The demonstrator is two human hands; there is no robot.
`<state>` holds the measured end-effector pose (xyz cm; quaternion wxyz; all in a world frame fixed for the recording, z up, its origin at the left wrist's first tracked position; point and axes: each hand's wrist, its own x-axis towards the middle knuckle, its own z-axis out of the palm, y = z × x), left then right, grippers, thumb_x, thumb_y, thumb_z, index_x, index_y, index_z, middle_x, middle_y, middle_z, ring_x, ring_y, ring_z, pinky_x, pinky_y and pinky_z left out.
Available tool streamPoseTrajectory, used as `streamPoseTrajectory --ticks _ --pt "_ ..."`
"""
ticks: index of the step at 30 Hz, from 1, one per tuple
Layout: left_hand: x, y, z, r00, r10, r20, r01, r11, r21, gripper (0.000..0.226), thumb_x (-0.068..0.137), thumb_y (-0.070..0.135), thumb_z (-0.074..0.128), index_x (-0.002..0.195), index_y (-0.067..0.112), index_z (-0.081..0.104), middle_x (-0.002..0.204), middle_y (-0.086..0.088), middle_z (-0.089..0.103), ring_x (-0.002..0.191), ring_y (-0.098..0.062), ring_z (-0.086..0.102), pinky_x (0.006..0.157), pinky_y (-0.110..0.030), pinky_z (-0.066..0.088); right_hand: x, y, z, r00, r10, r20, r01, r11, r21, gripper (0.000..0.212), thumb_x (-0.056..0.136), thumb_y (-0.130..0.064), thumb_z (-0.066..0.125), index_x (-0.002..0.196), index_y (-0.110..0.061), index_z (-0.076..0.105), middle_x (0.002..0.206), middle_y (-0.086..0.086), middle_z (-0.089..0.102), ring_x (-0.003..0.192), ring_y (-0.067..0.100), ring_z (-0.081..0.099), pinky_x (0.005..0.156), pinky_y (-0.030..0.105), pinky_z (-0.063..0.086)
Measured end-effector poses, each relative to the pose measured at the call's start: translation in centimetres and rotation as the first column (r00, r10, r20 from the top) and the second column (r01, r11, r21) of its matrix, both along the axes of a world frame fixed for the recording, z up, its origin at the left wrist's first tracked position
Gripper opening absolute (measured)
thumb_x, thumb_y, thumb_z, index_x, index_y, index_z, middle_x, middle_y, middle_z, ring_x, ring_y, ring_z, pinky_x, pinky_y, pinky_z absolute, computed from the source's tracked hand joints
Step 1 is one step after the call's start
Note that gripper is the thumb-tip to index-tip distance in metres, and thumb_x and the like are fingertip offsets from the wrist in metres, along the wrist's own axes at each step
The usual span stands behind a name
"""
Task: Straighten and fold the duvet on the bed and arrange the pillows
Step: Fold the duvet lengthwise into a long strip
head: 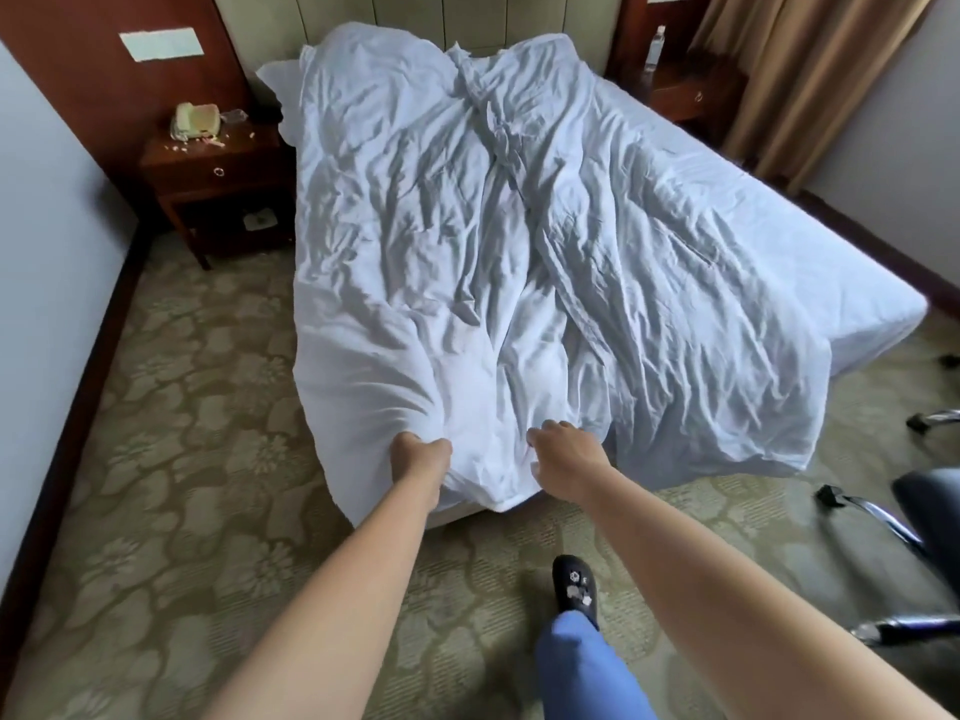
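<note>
A wrinkled white duvet (467,241) lies crumpled over the bed (810,262), spilling over the foot end toward me. At that foot edge my left hand (420,452) grips a bunch of the duvet cloth. A little to the right, my right hand (563,454) grips the same edge, fingers curled into the fabric. A white pillow corner (275,77) pokes out at the head end on the left; the rest of the pillows is hidden under the duvet.
A wooden nightstand (213,168) with a phone (197,121) stands left of the bed, another nightstand (691,90) at the right by beige curtains (810,80). An office chair (930,537) is at my right. My foot in a black shoe (574,587) stands on patterned carpet.
</note>
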<state>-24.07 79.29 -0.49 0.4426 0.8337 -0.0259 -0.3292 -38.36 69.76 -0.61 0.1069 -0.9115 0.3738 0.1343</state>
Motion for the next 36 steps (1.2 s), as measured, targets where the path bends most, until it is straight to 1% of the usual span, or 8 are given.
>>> streamPoseTrajectory --ticks 4,8,15,19,23,27,33,36 --pt "-1.9 -6.9 -0.6 0.999 -0.023 -0.038 0.022 1.0 -0.005 0.017 0.079 0.005 0.061 0.092 0.003 0.05 0.094 -0.009 0.055 0.088 -0.025 0.058 0.071 -0.026 0.044 0.8 -5.8 -1.9 1.0 0.013 -0.009 -0.013 0.999 0.053 0.034 0.095 -0.019 0.043 0.128 -0.014 0.049 0.124 0.007 0.051 0.115 0.026 0.048 0.095 0.037 0.038" --pt "-3.7 -15.6 0.0 0.996 0.03 -0.079 -0.039 0.993 -0.113 0.038 0.078 0.001 0.066 0.06 0.014 0.034 0.059 0.0 0.04 0.045 -0.012 0.044 0.035 -0.015 0.032 1.0 -12.7 -3.8 1.0 0.009 0.0 -0.009 0.993 0.119 0.034 0.095 -0.019 0.043 0.129 -0.014 0.048 0.127 0.007 0.05 0.117 0.027 0.048 0.093 0.036 0.039" --pt "-2.1 -28.2 -1.4 0.991 0.105 0.079 -0.097 0.99 -0.104 0.033 0.081 0.008 0.067 0.059 0.014 0.042 0.059 0.002 0.049 0.054 -0.012 0.049 0.05 -0.024 0.036 -1.2 -25.6 -6.2 0.987 -0.158 0.004 0.155 0.969 0.192 0.039 0.093 -0.013 0.043 0.132 -0.013 0.045 0.133 0.008 0.044 0.123 0.027 0.042 0.095 0.037 0.04" --pt "-2.8 -30.7 -5.5 0.995 -0.033 0.089 0.033 0.999 0.007 0.022 0.086 0.005 0.056 0.066 0.011 0.05 0.06 0.003 0.055 0.056 -0.017 0.054 0.042 -0.01 0.039 -1.1 -29.8 -8.6 0.979 -0.201 -0.014 0.199 0.949 0.245 0.038 0.094 -0.016 0.041 0.133 -0.015 0.043 0.133 0.007 0.044 0.122 0.029 0.043 0.091 0.036 0.041" --pt "-3.4 -32.5 -10.2 0.972 -0.203 -0.121 0.206 0.978 0.013 0.008 0.072 0.018 0.05 0.064 0.017 0.051 0.058 0.002 0.06 0.061 -0.022 0.056 0.066 -0.03 0.044 -1.1 -31.7 -12.0 0.974 -0.218 -0.064 0.227 0.945 0.236 0.044 0.095 -0.02 0.043 0.139 -0.018 0.035 0.141 0.008 0.037 0.128 0.029 0.037 0.098 0.037 0.037" --pt "-3.1 -33.8 -13.6 0.952 -0.211 -0.222 0.229 0.972 0.058 0.02 0.066 0.041 0.045 0.066 0.021 0.047 0.074 -0.003 0.058 0.075 -0.021 0.052 0.076 -0.035 0.038 -1.8 -33.0 -15.3 0.946 -0.278 -0.166 0.311 0.924 0.224 0.061 0.097 -0.033 0.045 0.149 -0.029 0.012 0.157 0.013 0.006 0.142 0.034 0.014 0.107 0.046 0.03" --pt "-3.4 -34.4 -16.9 0.947 -0.123 -0.297 0.144 0.988 0.05 0.028 0.088 0.05 0.037 0.079 0.026 0.049 0.094 0.0 0.054 0.095 -0.01 0.05 0.094 -0.042 0.04 -2.2 -34.1 -19.2 0.941 -0.31 -0.139 0.335 0.913 0.234 0.076 0.096 -0.04 0.048 0.148 -0.038 -0.007 0.155 0.015 0.007 0.137 0.034 0.024 0.101 0.047 0.039" --pt "-3.6 -34.5 -18.4 0.944 -0.124 -0.304 0.152 0.986 0.068 0.04 0.077 0.059 0.038 0.085 0.022 0.052 0.112 -0.006 0.055 0.109 -0.014 0.051 0.105 -0.047 0.037 -2.4 -34.9 -20.3 0.926 -0.327 -0.189 0.36 0.916 0.18 0.086 0.096 -0.033 0.05 0.149 -0.027 -0.018 0.153 0.018 0.011 0.134 0.032 0.032 0.097 0.042 0.045"
